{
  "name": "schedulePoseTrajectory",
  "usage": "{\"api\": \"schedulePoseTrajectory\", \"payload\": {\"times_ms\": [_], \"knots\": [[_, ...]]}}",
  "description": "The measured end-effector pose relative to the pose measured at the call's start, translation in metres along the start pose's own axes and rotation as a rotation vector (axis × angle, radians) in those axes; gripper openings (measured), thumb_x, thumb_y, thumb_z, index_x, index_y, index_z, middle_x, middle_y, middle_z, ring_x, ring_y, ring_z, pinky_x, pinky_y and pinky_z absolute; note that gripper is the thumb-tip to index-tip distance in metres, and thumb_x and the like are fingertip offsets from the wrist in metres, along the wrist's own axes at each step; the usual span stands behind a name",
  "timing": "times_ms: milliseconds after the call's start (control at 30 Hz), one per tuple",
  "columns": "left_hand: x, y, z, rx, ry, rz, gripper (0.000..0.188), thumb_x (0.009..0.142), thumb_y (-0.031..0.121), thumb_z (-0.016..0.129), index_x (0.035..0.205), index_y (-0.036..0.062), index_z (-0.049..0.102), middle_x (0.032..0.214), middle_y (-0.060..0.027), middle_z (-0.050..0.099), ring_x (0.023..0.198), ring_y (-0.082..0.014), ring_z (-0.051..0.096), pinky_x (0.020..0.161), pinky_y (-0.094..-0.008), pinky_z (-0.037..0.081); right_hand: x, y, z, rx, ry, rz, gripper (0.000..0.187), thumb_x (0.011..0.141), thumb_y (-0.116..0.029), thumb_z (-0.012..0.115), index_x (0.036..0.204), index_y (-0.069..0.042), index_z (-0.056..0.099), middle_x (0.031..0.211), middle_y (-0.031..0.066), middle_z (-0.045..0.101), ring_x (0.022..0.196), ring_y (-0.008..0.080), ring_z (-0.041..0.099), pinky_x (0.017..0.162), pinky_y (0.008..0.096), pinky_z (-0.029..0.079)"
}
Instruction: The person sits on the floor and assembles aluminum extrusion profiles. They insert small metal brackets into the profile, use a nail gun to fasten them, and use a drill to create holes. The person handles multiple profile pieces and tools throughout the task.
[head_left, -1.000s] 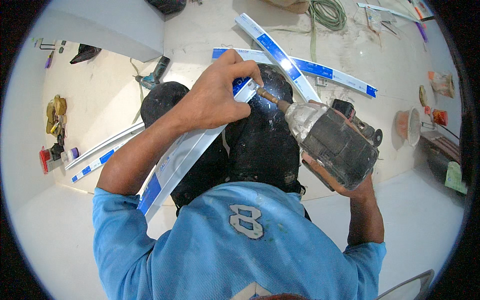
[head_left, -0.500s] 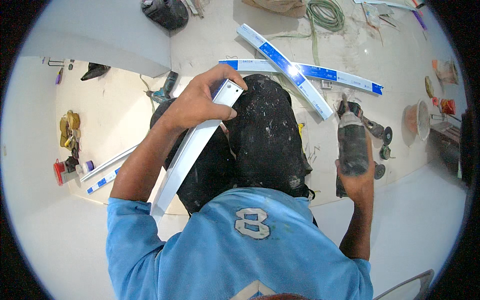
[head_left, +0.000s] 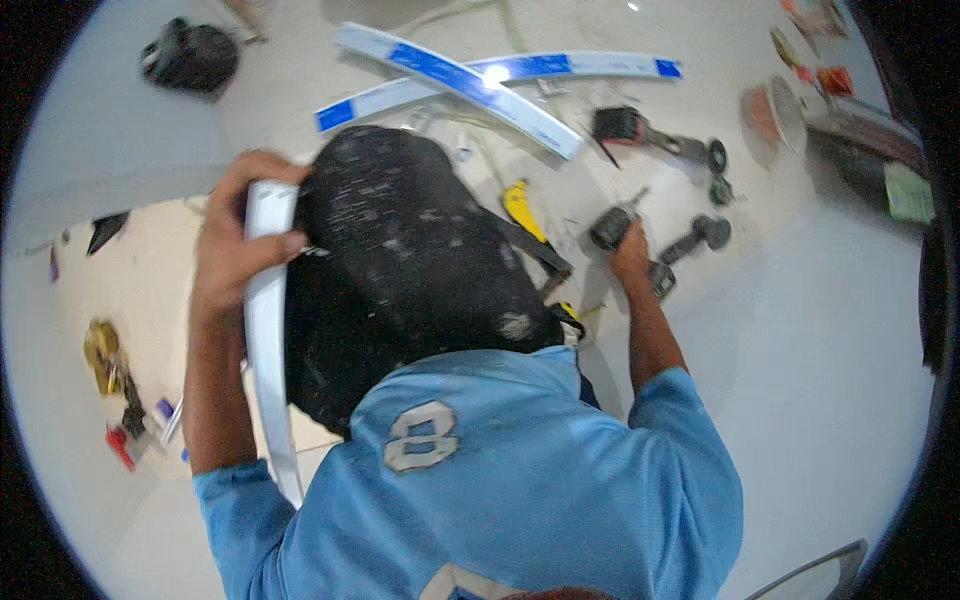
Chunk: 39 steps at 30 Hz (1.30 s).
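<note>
Thumb and fingers of my left hand (head_left: 225, 235) are wrapped round the upper end of a long white metal rail (head_left: 267, 340), which runs down along my left side. The rail stands beside my dark, dust-spotted trousers (head_left: 400, 230). Out to the right, my right hand (head_left: 631, 256) grips a cordless drill (head_left: 608, 229) by its handle, low by the floor. The drill's bit points up and to the right, away from the rail. Two more rails lie crossed ahead of me, a blue-and-white rail (head_left: 535, 125) on top of another rail (head_left: 630, 64).
An angle grinder (head_left: 665, 140) and another dark power tool (head_left: 690, 240) lie near the drill. A yellow-and-black hand tool (head_left: 520, 210) is beside my knee. Farther right stands a bucket (head_left: 785, 115); a black bag (head_left: 190, 58) sits far left by the wall.
My right hand has lowered the drill toward the floor on the right. My left hand has turned the rail more upright. The view has swung to the right.
</note>
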<state>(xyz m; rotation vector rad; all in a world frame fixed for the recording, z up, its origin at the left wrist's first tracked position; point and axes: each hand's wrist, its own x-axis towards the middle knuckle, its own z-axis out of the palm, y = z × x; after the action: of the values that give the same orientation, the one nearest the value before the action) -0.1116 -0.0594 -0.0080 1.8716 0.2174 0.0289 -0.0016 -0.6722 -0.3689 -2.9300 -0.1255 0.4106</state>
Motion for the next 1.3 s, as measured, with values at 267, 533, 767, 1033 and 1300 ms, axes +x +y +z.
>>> {"api": "schedulePoseTrajectory", "payload": {"times_ms": [267,533,767,1033,1300], "knots": [[-0.027,0.041,-0.012,-0.082,-0.031,0.102,0.06,0.072,0.025,0.094,0.122,0.0117,0.064,0.133,-0.0172,0.061,0.107,-0.0262,0.066,0.077,-0.0354,0.063,-0.013,-0.011,-0.002,0.021,-0.023,0.152,0.083,0.09,0.004,0.074,0.163,0.005,0.034,0.128,0.0317,0.067,0.119,0.0503,0.067,0.104,0.058,0.055],[-0.022,0.049,0.022,-0.021,-0.205,0.183,0.055,0.075,0.025,0.095,0.118,0.0149,0.064,0.132,-0.0178,0.062,0.107,-0.0272,0.065,0.079,-0.0372,0.06,-0.006,0.001,0.006,-0.062,0.104,0.145,0.066,0.096,-0.004,0.068,0.158,0.003,0.043,0.119,0.0288,0.068,0.112,0.0466,0.069,0.098,0.0585,0.055],[0.008,0.053,0.046,0.004,-0.297,0.179,0.056,0.07,0.02,0.091,0.119,0.011,0.066,0.134,-0.0182,0.062,0.106,-0.0256,0.066,0.083,-0.0393,0.059,-0.004,-0.051,-0.012,0.157,0.099,-0.083,0.037,0.093,-0.021,0.076,0.128,-0.007,0.07,0.11,0.0235,0.074,0.103,0.0464,0.072,0.093,0.059,0.057],[0.015,0.056,0.07,-0.077,-0.302,0.133,0.058,0.068,0.018,0.091,0.121,0.0069,0.07,0.133,-0.0191,0.064,0.106,-0.023,0.068,0.087,-0.036,0.061,-0.002,-0.13,0.043,0.147,-0.257,0.026,0.028,0.093,-0.032,0.076,0.104,-0.006,0.08,0.105,0.0235,0.08,0.1,0.0441,0.078,0.09,0.0564,0.061],[0.038,0.059,0.07,0.068,-0.359,0.27,0.051,0.07,0.026,0.093,0.114,0.0084,0.076,0.123,-0.0138,0.073,0.122,-0.0305,0.066,0.113,-0.0471,0.049,0.025,-0.167,-0.03,0.85,-0.211,0.11,0.018,0.089,-0.017,0.076,0.096,-0.001,0.075,0.082,0.0136,0.074,0.067,0.021,0.071,0.064,0.0386,0.058]]}}
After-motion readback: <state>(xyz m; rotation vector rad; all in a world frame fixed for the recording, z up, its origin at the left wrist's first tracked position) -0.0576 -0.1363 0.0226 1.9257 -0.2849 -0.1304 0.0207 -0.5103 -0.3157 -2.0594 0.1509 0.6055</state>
